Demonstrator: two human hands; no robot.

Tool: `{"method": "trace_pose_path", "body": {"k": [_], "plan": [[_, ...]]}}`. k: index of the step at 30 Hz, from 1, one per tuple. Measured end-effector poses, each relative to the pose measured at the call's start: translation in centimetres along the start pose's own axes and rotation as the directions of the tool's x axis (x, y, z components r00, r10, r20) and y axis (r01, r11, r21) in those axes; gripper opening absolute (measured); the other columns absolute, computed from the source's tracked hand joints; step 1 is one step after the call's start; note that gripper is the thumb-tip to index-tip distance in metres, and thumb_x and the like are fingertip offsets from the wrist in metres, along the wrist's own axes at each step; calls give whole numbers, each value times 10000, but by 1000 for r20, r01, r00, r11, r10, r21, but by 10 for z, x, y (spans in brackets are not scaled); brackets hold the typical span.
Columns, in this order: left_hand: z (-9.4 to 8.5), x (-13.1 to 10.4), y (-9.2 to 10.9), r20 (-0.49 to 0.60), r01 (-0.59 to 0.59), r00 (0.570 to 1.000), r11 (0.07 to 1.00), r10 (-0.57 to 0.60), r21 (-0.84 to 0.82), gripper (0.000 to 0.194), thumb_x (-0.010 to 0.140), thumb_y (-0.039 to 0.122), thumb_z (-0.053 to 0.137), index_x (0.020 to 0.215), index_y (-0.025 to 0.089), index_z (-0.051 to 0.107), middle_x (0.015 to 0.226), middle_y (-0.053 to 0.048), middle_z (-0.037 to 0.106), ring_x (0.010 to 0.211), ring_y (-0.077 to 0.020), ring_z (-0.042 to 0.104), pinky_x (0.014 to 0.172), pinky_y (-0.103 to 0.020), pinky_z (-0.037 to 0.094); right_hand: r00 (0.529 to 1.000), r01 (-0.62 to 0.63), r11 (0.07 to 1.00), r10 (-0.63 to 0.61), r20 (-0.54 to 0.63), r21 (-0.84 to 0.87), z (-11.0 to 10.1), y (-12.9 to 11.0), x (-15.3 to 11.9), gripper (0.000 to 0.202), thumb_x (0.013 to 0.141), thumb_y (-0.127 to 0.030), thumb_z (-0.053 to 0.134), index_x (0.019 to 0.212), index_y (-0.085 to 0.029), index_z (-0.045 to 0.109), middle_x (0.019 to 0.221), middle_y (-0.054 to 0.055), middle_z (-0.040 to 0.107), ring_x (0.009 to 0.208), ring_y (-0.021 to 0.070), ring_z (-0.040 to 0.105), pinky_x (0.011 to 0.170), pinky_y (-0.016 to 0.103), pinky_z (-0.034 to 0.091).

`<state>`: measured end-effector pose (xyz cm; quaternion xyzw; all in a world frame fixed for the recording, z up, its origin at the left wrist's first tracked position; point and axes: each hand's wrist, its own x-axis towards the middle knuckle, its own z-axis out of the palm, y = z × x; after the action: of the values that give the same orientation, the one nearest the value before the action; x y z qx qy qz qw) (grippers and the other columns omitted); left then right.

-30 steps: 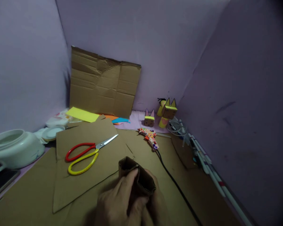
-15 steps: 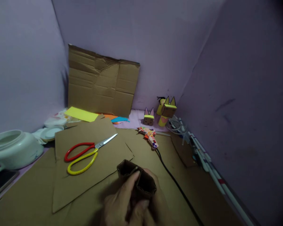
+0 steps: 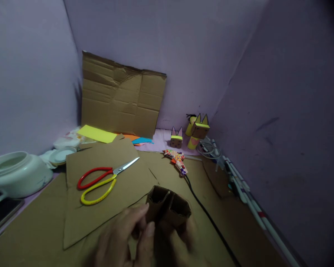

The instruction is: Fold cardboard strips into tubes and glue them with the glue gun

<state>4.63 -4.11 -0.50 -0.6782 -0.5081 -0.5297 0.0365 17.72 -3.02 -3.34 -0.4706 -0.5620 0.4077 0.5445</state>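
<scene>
A brown cardboard piece folded into two open-topped tubes sits low in the middle of the head view, held upright over the cardboard base. My right hand wraps around its right and lower side, with some fingers hidden behind it. At its left edge, my left hand has its thumb and index fingertip against the cardboard, the other fingers curled and partly blurred. Beyond my hands rests a glue gun with a flowered pattern. To the left, scissors with red and yellow handles lie partly spread on a flat cardboard sheet.
A black cord runs from the glue gun to the front. Small cardboard animal figures stand at the back. A white pot is at left, long white tubes at right. A creased cardboard panel leans on the wall.
My left thumb has come out from between the two tubes, and the left hand has shifted to the tubes' left edge. The cardboard piece has moved slightly right with my right hand.
</scene>
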Motion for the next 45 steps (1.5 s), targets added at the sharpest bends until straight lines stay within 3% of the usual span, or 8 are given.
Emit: {"method": "trace_pose_path", "body": {"k": [4,9,15,24,32,35,39,45], "plan": [[-6,29,-3,61,-209,977,967,202,147,216,763,145,554,960,217,609,1056,-93,527,1014,-269,510,848,-428,457,1000,19,1000,-19,-24,4,2,2,-2,375,803,-360,552,1172,-300,527,1091,36,646,997,245,618,816,315,524],[3,42,-3,191,-247,951,969,244,-11,191,779,56,459,857,173,589,1266,-129,458,1217,-328,350,971,-554,326,996,88,995,-88,-2,49,4,5,-2,348,857,-360,494,1181,-233,507,1149,79,617,1008,223,606,862,316,501],[7,36,-3,213,-165,958,976,193,-141,252,790,24,449,900,201,591,1276,-109,447,1185,-288,408,898,-488,438,998,57,998,-57,-39,1,5,12,-7,385,864,-375,490,1231,-258,484,1203,65,592,1090,228,570,939,324,456],[15,27,-8,202,-142,965,979,170,-143,238,809,40,455,962,169,585,1221,-118,496,1049,-205,539,814,-322,513,998,52,998,-53,-26,-23,4,5,-7,373,859,-351,480,1226,-284,493,1173,55,605,1060,233,587,865,297,492],[15,40,-8,219,-169,953,967,210,-192,299,807,38,476,1045,174,595,1121,-98,572,1014,-186,554,834,-304,491,997,-18,993,9,73,119,-4,7,4,425,850,-365,520,1255,-253,460,1215,64,587,1093,225,563,898,316,468],[17,57,-5,358,-10,929,970,99,-244,268,800,68,497,985,203,637,1022,-49,624,953,-175,583,824,-305,481,990,-65,977,36,140,206,-10,1,12,465,804,-341,604,1240,-246,472,1174,46,613,1067,214,575,877,283,472],[27,68,-7,534,264,840,931,-93,-254,206,780,143,576,945,215,675,917,-14,653,861,-160,613,754,-270,486,980,-136,943,84,178,305,-14,-8,19,473,775,-325,642,1213,-227,494,1151,41,626,1070,218,573,890,287,461],[39,50,-14,407,131,913,933,18,-336,235,875,210,488,1056,127,614,960,-77,622,915,-163,577,817,-270,453,949,-289,867,202,243,406,-8,-8,15,474,793,-350,622,1214,-214,455,1170,55,602,1104,228,551,929,328,437]]}}
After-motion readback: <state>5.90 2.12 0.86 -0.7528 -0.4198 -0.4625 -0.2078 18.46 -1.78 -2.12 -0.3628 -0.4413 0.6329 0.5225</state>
